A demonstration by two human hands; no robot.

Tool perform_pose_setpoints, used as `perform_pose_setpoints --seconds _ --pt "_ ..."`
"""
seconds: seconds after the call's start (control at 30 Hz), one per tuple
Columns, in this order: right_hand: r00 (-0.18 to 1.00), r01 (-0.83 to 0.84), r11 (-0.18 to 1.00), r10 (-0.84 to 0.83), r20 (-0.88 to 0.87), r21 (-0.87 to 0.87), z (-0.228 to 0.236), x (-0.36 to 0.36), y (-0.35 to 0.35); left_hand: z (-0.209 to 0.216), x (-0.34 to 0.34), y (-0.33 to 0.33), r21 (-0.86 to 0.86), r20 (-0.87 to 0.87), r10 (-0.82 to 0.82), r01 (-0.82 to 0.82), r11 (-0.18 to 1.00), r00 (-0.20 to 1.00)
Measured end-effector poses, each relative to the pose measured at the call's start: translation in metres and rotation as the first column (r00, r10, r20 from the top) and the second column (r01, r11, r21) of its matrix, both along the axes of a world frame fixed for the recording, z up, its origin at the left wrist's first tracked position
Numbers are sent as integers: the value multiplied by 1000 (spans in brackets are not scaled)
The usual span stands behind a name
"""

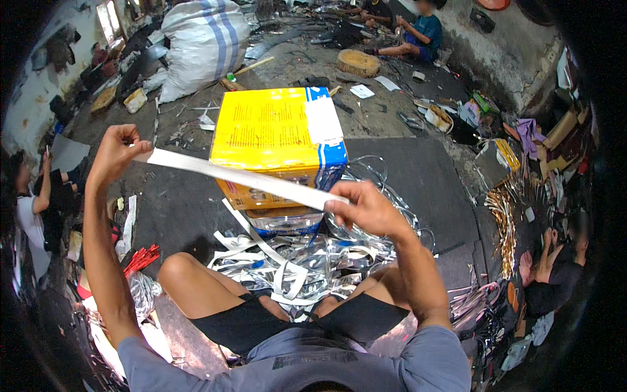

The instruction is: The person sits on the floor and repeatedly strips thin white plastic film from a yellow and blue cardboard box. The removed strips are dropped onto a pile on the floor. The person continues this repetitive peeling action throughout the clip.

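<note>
A flat white strip is stretched between my two hands, slanting down from left to right in front of a yellow and blue box. My left hand pinches its upper end, out to the left of the box. Near the box's right front corner, my right hand grips the strip's other end between thumb and fingers. Below, a tangled heap of white and silvery strips lies between my legs and against the box.
A large white sack with blue stripes stands at the far left. A round wooden block lies farther back, near a seated person. More people sit at left and right. Bundles of metallic strips lie on the right.
</note>
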State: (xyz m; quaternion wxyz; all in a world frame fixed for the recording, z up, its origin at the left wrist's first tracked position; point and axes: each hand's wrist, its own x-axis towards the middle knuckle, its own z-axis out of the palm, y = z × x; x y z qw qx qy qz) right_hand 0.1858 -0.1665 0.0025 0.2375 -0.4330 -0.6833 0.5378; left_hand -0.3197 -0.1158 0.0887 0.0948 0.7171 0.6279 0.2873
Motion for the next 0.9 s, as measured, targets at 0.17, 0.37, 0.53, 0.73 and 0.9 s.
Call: perform_pose_setpoints --seconds 0.17,0.37,0.53,0.73,0.9 --pt "947 54 890 -189 259 453 45 -12 71 -18 12 59 203 -631 358 -299 932 688" --pt "849 -68 749 -303 432 659 52 -32 129 -44 198 98 457 -126 -237 268 848 963" --pt "898 125 704 -381 222 700 33 -26 139 -76 290 99 160 325 -461 432 887 826" --pt "891 49 578 -393 226 814 30 -4 121 -87 300 93 214 394 -423 366 906 816" --pt "881 -17 499 -402 249 867 26 4 113 -90 304 92 283 265 -487 415 864 832"
